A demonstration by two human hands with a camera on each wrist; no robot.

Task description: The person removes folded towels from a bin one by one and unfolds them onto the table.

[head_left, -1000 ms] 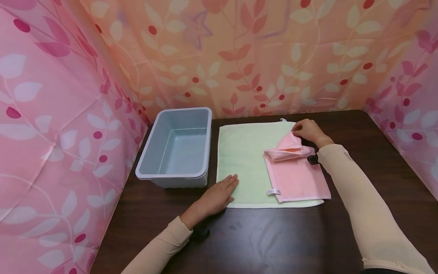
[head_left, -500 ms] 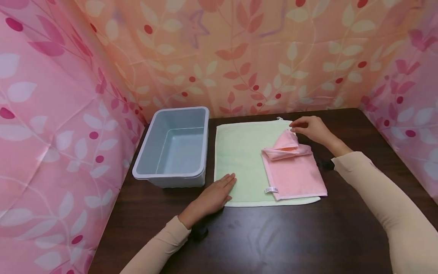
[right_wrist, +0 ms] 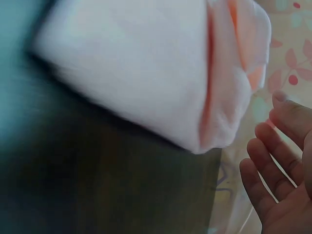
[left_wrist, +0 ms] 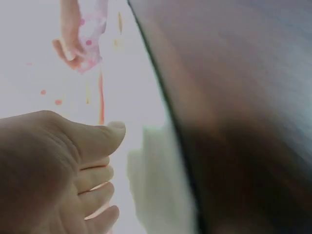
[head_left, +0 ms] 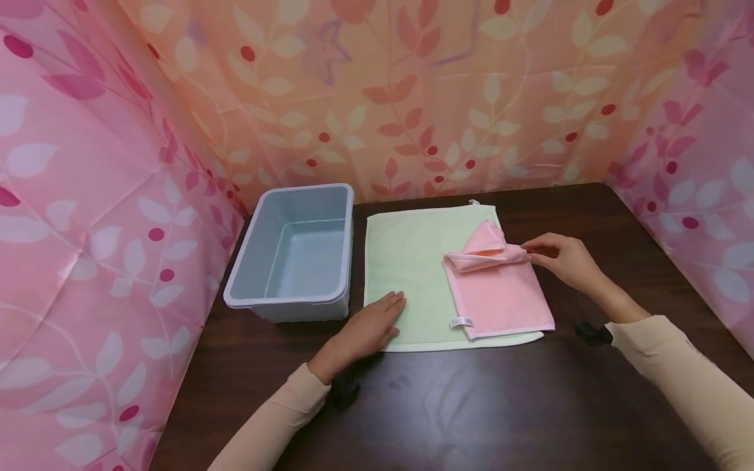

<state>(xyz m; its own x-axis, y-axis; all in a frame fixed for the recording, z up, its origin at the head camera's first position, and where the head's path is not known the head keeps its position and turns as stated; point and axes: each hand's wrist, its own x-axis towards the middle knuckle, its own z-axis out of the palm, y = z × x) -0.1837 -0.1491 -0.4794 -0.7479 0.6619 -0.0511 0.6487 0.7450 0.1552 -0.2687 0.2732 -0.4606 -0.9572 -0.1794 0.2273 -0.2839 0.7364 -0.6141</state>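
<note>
A pale green towel (head_left: 412, 252) lies spread on the dark table, with a smaller pink towel (head_left: 501, 297) over its right part. The pink towel's far edge is folded over, and one peak of it sticks up. My left hand (head_left: 365, 330) rests flat on the green towel's near left corner, fingers straight. By the right end of the pink fold is my right hand (head_left: 568, 261), thumb and fingers extended toward it. In the right wrist view, a gap shows between the right hand (right_wrist: 282, 165) and the pink towel (right_wrist: 131, 63).
A grey-blue plastic basin (head_left: 306, 261) stands left of the towels, close to the left hand. Floral curtains (head_left: 424, 85) enclose the back and both sides of the dark wooden table (head_left: 459, 405).
My right hand has let go of the pink towel's far peak and come back nearer and to the right, beside the fold's right end. The left hand stays on the green towel.
</note>
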